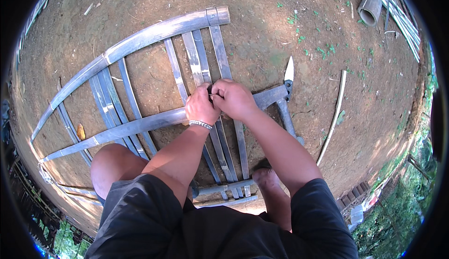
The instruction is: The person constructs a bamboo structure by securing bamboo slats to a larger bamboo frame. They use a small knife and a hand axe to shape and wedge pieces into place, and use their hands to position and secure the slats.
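My left hand (202,103), with a braided bracelet at its wrist, and my right hand (234,99) meet over a frame of split bamboo. Both are closed, fingertips pinched together around something small and dark that I cannot make out. Beneath them runs the middle bamboo rail (159,120), where thin slats (192,55) cross it. The frame's far bamboo rail (140,34) curves away to the left. Beyond my right hand, a knife (289,70) with a pale blade and black handle lies by the middle rail's right end.
A grey rod-like piece (286,118) lies beside the rail's end. Farther right, a thin bamboo strip (333,116) rests on the dirt. A bamboo tube (370,10) and a bundle of long strips (397,13) lie at the far right. My legs straddle the frame's near part.
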{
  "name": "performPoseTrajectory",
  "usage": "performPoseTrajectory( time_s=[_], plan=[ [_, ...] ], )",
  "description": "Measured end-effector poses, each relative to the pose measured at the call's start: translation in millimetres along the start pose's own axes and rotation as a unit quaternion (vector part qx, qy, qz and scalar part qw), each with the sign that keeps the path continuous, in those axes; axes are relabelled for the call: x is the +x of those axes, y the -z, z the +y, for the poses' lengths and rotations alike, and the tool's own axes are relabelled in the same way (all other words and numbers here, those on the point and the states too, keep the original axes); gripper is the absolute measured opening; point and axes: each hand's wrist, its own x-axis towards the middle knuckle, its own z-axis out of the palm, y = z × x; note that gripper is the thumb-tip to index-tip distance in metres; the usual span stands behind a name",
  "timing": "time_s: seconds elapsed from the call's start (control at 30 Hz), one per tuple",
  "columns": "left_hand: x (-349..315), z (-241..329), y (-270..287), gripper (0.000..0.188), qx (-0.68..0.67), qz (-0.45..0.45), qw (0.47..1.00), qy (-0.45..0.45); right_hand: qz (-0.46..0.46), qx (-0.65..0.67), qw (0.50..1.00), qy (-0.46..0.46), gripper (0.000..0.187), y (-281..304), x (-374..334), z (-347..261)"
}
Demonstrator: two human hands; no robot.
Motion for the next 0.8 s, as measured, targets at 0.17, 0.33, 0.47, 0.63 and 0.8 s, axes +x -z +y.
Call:
performPoseTrajectory(
  time_s=[0.17,0.33,0.47,0.63,0.8],
  plan=[
    [1,6,-2,0.027,-0.020,0.044,0.998,-0.028,0.050,0.148,0.984,-0.090,0.016,10,-25,28],
    [1,3,2,0.026,-0.027,0.033,0.995,-0.086,0.105,0.118,0.982,-0.104,0.013,11,-63,34],
    [-1,3,9,0.025,-0.016,0.003,0.991,-0.135,0.130,0.046,0.985,-0.104,0.013,-2,-81,28],
    [-2,2,16,0.026,-0.024,-0.052,0.975,-0.216,0.156,0.023,0.977,-0.147,0.014,-20,-85,32],
    [-4,-3,16,0.027,-0.024,-0.063,0.960,-0.272,0.162,0.030,0.975,-0.151,0.015,-21,-81,31]
  ],
)
